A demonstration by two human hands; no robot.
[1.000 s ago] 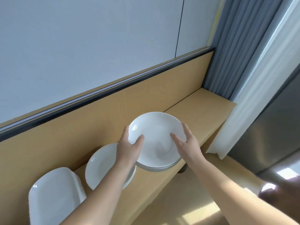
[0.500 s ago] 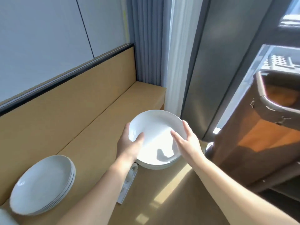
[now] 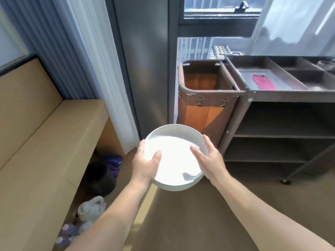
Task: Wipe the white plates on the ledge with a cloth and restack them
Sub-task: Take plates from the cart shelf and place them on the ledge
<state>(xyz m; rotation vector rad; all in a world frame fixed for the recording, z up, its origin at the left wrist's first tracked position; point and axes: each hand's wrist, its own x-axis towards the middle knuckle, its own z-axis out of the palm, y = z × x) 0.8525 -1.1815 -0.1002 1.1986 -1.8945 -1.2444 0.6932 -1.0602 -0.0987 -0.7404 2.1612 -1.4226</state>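
Plates point(image 3: 175, 161), gripped between left hand point(image 3: 145, 166), right hand point(image 3: 211, 163)

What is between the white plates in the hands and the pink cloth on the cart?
In the head view, the orange laundry bag hung on the end of the cart lies between the white plates and the pink cloth.

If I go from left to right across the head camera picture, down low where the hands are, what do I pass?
Tan wooden ledge → left hand → stack of white round plates → right hand → dark brown metal shelf cart.
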